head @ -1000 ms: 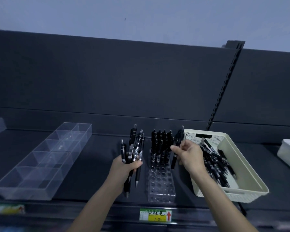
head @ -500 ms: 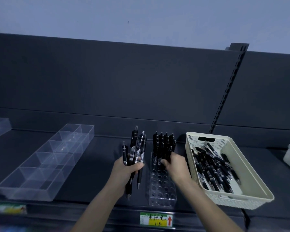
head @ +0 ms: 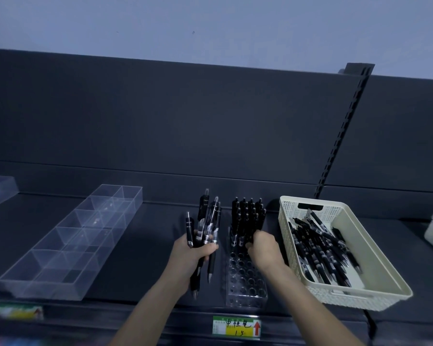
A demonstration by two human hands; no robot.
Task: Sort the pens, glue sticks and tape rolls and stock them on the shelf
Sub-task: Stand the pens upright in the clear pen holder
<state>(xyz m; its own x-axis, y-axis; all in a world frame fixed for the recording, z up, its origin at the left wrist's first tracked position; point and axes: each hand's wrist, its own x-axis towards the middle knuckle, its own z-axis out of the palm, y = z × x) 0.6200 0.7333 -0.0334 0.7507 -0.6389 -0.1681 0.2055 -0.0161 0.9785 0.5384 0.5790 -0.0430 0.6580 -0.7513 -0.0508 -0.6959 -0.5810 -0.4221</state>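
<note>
Holding a bunch of pens [head: 206, 221], the left hand [head: 195, 253] has its fingers wrapped tight around them. The pen tips point down and the clicker ends point up. At 3 o'clock from this hand, just beside it, a clear pen rack [head: 245, 278] with round holes stands on the dark shelf [head: 148, 258]. Standing pens [head: 248, 216] fill the rack's 12 o'clock end. The right hand [head: 264, 248] is over the rack's middle, with its fingers curled in against the bottoms of those pens. I cannot tell if they pinch one. At 3 o'clock from the rack sits a cream basket [head: 348, 298] with loose pens [head: 320, 248] piled inside. At 9 o'clock, well apart, lies a clear tray [head: 68, 245] split into little boxes. At 6 o'clock, a green and yellow label [head: 236, 327] sticks to the shelf's front edge.
</note>
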